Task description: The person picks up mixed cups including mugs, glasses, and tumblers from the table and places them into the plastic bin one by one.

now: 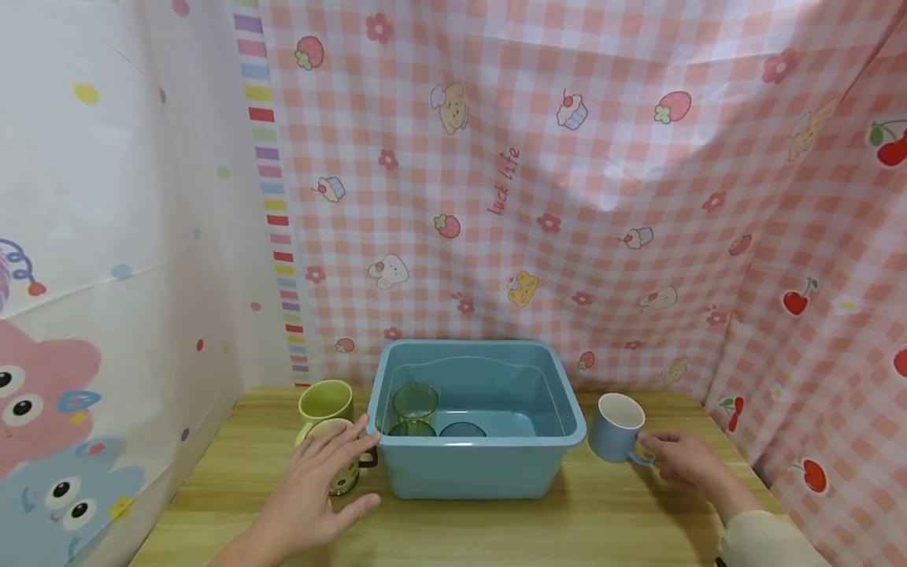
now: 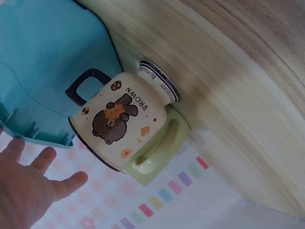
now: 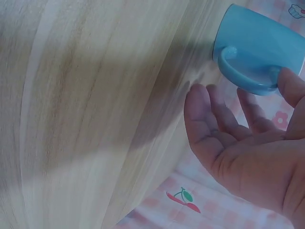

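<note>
"What can't you make out?"

"On the head feed, the left hand (image 1: 308, 492) covers much of the bear mug (image 2: 114, 117), and that one half-hides the green mug (image 1: 326, 398). The front wall of the tub (image 1: 475, 476) cuts off two of the glasses (image 1: 416, 403) inside. On the right wrist feed I lose a corner of the blue mug (image 1: 613, 435) past the frame edge."

"And the grips?"

"Right hand (image 1: 683, 461) pinches the blue mug's handle (image 3: 238, 79) — I see the thumb on it, the index finger is hidden, the other fingers curl loosely below. Left hand holds nothing, fingers spread; I can't tell whether its fingertips touch the tub's rim."

"Where's the blue mug?"

"Upright, just right of the tub — whether its base meets the table (image 1: 496, 531), I can't tell."
</note>
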Tool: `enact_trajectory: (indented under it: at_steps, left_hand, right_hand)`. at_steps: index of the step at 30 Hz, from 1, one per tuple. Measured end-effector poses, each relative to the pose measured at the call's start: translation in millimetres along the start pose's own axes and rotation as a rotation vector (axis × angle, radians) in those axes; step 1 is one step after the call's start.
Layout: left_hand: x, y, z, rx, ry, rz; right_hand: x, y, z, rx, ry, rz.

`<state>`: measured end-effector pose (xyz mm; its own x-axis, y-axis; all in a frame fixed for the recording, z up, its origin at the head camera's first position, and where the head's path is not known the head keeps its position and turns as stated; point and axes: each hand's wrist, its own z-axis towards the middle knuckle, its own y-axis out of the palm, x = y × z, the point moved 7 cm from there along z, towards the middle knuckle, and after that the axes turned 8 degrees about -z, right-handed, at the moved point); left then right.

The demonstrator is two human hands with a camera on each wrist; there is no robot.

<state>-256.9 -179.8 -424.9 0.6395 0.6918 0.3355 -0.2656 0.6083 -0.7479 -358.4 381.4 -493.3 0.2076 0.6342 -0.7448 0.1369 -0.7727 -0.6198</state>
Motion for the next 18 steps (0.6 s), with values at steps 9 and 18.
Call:
enact_trajectory:
  at_steps: [9, 18]
  left_hand:
    - [0.8, -2.1, 0.4, 0.001, -0.005, -0.001]
    - [2.4, -2.6, 0.6, 0.008, 0.001, 0.004]
  right_hand:
    - [5.8, 6.3, 0.7, -0.081, 0.045, 0.11]
    - [4.8, 4.8, -0.9, -0.092, 0.06, 0.099]
